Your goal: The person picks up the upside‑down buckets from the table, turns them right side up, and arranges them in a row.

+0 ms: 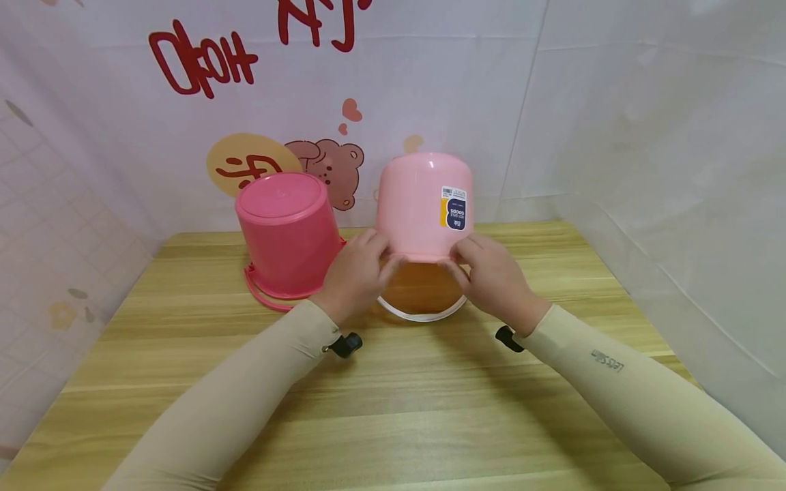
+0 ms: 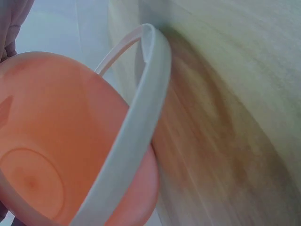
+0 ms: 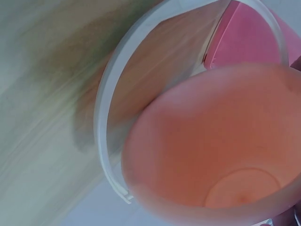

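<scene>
A light pink bucket [image 1: 408, 204] is tipped bottom-up above the table, its near rim raised toward me. My left hand [image 1: 355, 273] grips that rim on the left, with the thumb at the edge. On the right, my right hand [image 1: 499, 278] pinches the same rim. The bucket's white handle [image 1: 424, 318] hangs below the rim, close to the tabletop. Both wrist views look into the bucket's hollow inside [image 2: 61, 108], where a round ring marks the base. Just left of my left hand, a dark pink bucket [image 1: 288, 242] stands upside down.
The dark pink bucket's handle [image 1: 264, 300] lies against the wood-grain table [image 1: 393, 416]. Behind is a white printed backdrop [image 1: 424, 88] with red writing and a bear. A pale curtain [image 1: 669, 191] borders the right side.
</scene>
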Tool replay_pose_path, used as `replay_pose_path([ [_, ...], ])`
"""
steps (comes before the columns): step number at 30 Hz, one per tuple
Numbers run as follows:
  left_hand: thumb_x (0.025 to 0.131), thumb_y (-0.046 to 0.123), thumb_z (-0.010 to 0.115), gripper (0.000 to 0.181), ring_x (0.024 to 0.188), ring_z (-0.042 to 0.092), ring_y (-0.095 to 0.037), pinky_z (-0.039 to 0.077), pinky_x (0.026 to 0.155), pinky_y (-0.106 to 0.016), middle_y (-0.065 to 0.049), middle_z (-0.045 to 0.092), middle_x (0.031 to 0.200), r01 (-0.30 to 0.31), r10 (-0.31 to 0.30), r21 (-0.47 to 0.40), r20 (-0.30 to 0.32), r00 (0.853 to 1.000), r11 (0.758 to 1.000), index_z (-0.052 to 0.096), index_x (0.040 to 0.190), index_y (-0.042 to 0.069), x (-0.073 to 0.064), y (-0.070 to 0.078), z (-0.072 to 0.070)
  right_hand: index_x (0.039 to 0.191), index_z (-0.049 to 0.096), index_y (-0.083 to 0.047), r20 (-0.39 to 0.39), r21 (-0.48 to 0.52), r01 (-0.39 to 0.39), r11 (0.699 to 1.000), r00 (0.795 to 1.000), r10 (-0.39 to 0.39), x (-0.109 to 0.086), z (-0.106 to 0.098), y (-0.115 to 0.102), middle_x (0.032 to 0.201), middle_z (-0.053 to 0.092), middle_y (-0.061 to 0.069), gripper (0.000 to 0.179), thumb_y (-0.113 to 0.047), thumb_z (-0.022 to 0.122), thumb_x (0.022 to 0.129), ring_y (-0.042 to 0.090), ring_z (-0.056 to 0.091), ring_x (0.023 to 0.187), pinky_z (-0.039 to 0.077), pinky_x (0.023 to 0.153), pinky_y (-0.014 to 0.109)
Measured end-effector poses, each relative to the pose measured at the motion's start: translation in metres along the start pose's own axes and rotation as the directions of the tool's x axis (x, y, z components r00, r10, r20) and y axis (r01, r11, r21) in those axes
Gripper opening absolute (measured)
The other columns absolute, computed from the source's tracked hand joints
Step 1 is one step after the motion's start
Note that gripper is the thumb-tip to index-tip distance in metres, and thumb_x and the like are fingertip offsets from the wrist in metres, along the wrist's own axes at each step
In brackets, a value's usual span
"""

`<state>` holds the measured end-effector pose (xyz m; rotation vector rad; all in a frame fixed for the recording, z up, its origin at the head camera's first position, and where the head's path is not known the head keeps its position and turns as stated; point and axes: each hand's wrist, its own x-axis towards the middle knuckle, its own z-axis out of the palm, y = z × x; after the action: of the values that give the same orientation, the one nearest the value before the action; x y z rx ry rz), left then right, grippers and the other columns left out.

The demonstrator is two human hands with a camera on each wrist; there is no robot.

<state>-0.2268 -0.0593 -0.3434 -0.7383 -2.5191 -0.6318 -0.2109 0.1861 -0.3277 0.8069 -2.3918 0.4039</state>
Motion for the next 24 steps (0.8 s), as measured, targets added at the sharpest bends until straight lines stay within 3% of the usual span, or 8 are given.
replay_pose_path([
  [16,0.091,0.053,0.045,0.036,0.076,0.042,-0.012,0.040,0.062,-0.027,0.004,0.043,0.081,0.030,-0.033,-0.057,-0.049,0.998,0.998,0.049,0.083,0.018,0.007,0.007,-0.013,0.101,0.063,-0.010,-0.114,0.036,0.119,0.992,0.987,-0.114,0.004,-0.007,0.000,0.091,0.061,0.003,0.018,-0.020,0.065,0.086,0.018,0.054,0.080,0.047,0.068,0.030],
  [24,0.092,0.053,0.044,0.036,0.078,0.042,-0.012,0.040,0.065,-0.028,0.005,0.044,0.082,0.025,-0.030,-0.079,-0.058,0.998,0.997,0.050,0.086,0.018,0.008,0.007,-0.018,0.109,0.065,-0.014,-0.154,0.039,0.171,0.984,0.974,-0.163,0.005,-0.007,0.002,0.085,0.059,0.005,0.021,-0.021,0.062,0.089,0.017,0.049,0.069,0.043,0.059,0.028],
])
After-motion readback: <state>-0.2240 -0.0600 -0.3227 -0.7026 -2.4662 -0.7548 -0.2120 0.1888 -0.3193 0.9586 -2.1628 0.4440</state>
